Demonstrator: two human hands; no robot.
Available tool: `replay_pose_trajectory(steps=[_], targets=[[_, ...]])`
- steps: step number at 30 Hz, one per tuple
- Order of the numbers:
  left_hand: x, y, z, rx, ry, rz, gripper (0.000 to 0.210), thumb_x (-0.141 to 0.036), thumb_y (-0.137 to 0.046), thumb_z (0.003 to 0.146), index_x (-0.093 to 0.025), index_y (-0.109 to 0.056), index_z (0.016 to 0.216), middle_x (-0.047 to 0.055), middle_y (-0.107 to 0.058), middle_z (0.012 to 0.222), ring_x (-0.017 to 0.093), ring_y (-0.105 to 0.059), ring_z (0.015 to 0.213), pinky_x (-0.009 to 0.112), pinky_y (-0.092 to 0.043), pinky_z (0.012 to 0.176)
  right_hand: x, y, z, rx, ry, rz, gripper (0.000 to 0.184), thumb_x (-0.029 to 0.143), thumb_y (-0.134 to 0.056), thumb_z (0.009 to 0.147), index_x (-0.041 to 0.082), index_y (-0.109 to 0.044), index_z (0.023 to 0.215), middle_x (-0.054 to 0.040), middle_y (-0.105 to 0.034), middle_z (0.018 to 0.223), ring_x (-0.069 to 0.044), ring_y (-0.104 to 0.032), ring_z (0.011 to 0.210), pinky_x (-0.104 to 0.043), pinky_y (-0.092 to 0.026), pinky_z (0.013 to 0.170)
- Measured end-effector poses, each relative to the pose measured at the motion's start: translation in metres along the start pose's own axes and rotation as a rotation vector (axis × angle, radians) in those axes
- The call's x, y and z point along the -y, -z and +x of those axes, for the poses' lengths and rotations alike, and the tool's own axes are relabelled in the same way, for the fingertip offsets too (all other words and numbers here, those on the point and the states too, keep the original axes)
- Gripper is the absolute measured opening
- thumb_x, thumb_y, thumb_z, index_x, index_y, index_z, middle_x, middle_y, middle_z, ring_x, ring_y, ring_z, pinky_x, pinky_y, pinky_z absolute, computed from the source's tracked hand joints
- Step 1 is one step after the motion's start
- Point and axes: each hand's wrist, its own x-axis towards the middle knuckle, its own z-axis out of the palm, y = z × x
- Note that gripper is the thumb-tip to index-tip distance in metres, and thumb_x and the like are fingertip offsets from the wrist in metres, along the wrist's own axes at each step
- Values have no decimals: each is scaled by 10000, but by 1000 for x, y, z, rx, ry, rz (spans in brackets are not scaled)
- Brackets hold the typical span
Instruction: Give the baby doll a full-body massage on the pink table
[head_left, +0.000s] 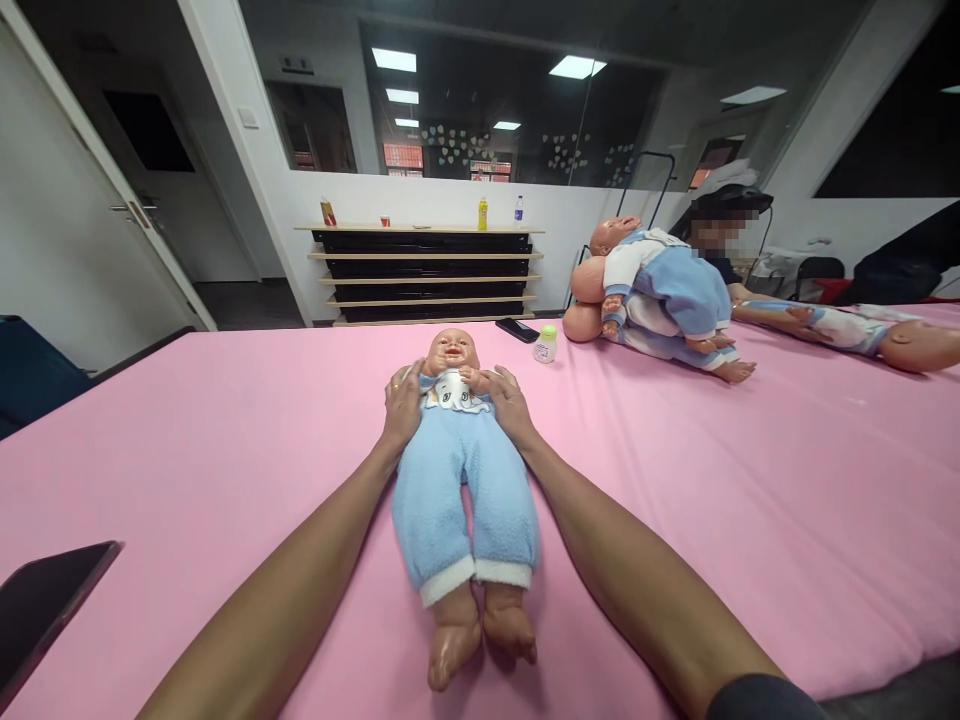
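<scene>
A baby doll (465, 470) in fuzzy light-blue trousers and a white top with a printed face lies on its back. Its head points away from me and its bare feet towards me. My left hand (405, 403) grips the doll at its arm and side on the left, with a ring on one finger. On the opposite side my right hand (510, 405) is closed about the other arm, fingers partly hidden behind it. Under the doll spreads a pink sheet (247, 430).
Stacked baby dolls (660, 290) lie at the right, beyond a small green-capped bottle (546, 344) and a black phone (517, 330). Another dark phone (52, 610) rests at the near left. A person (720, 235) sits by another doll (847, 328). Shelves (427, 270) stand behind.
</scene>
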Motion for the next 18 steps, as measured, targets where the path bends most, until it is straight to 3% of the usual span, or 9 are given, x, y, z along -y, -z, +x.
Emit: replay_pose_trajectory(steps=[3,6,9,12,15,18], targets=[[-3,0,1,138,-45,103,475,-424,-232,999,-349,-485,1393,21,-433,1457,223,-306,1384,470,-196,1166,0,-3,-1,44,43,-104,412,548,-524,893,281,-675,1168,-46,-467,1415,-213,-324,1393,-403,-257,1163],[-5,0,0,121,-54,140,443,-419,-350,970,-347,-490,1384,37,-452,1428,236,-333,1360,477,-226,1151,1,-3,-2,49,103,-168,377,517,-537,895,283,-673,1157,-53,-487,1383,-214,-338,1378,-403,-259,1156],[-6,0,-3,-21,-25,103,516,-386,-549,875,-301,-482,1379,76,-496,1358,258,-403,1305,449,-303,1118,0,-3,-4,-24,107,-153,443,503,-626,831,248,-629,1193,-73,-513,1347,-222,-416,1313,-386,-320,1116],[0,5,-4,-224,123,0,555,-357,-573,850,-254,-433,1377,93,-540,1285,249,-519,1182,411,-407,1032,-6,0,-4,-152,46,-81,504,502,-603,835,206,-551,1240,-88,-580,1264,-209,-534,1171,-359,-410,1027],[15,17,1,-430,349,-61,505,-347,-516,873,-214,-390,1343,104,-562,1227,241,-578,1074,416,-457,962,-21,11,3,-411,-160,-50,469,506,-493,885,178,-525,1220,-101,-648,1154,-230,-610,1052,-374,-469,935],[31,29,5,-595,489,-40,491,-223,-502,830,-162,-357,1295,150,-505,1258,253,-547,1127,433,-422,1010,-39,25,14,-695,-360,-64,472,435,-437,896,118,-499,1239,-181,-605,1236,-281,-596,1136,-417,-459,963]])
